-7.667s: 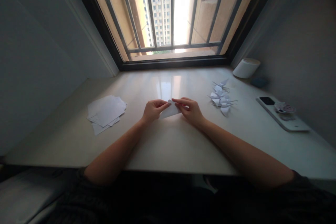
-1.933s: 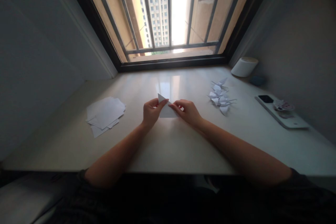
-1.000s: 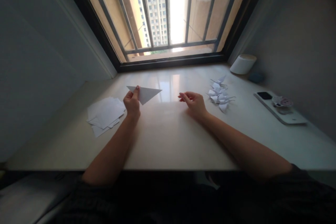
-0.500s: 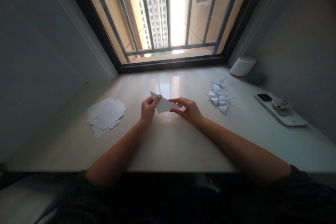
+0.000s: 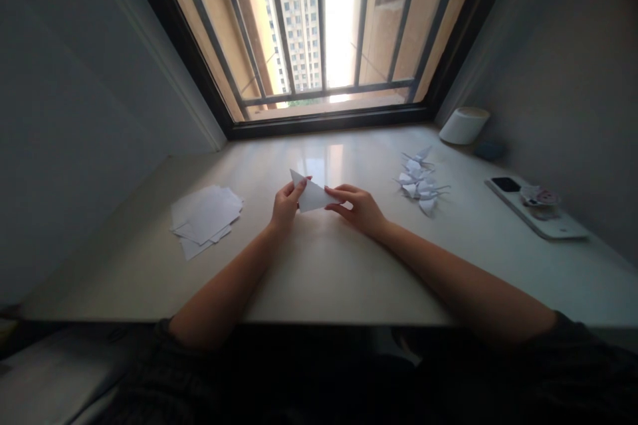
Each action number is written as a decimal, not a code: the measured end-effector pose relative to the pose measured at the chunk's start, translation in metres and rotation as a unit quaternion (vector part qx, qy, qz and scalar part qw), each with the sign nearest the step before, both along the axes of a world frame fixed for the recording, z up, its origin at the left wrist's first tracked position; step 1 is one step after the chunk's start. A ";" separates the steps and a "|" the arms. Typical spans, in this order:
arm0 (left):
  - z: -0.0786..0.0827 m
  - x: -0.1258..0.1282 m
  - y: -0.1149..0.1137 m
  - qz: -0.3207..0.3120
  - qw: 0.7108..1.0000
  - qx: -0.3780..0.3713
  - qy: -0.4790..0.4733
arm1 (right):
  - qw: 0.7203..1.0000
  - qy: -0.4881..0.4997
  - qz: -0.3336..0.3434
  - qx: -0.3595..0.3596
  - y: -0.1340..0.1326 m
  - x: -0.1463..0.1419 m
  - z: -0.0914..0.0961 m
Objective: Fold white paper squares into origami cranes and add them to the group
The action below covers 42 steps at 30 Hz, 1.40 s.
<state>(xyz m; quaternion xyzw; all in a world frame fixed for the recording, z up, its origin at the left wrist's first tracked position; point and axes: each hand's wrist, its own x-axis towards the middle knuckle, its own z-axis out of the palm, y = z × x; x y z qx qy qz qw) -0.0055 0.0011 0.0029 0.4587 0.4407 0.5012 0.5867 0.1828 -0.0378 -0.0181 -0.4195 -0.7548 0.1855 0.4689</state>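
Observation:
A white sheet of paper folded into a triangle is held between my two hands, just above the table. My left hand pinches its left part, thumb on top, with one sharp corner pointing up past the fingers. On the opposite side, my right hand has its fingers and thumb closed around the right corner, which they partly cover. To the right lies a cluster of several folded paper cranes. A loose pile of white paper sheets rests on the left.
The pale table runs up to a barred window. At the right stand a white cylindrical object and a dark item by the wall. A white phone lies nearer, with a small round attachment on it.
My right hand has closed a little further around the paper's right corner. The left hand keeps its grip, and the whole view has shifted slightly.

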 end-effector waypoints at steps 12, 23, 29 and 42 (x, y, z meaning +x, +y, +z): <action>-0.001 0.000 0.000 -0.077 0.996 0.005 -0.045 | 1.000 0.015 0.000 -0.020 0.002 0.001 0.000; 0.000 0.001 -0.003 -0.056 0.998 0.039 0.008 | 0.992 0.065 -0.054 -0.096 -0.003 0.001 0.003; -0.008 0.004 -0.004 -0.090 0.991 0.082 0.054 | 0.987 0.044 -0.115 -0.104 0.000 0.004 0.003; 0.000 0.000 -0.007 -0.147 0.965 0.126 0.175 | 0.903 0.377 -0.110 -0.173 0.018 0.002 -0.009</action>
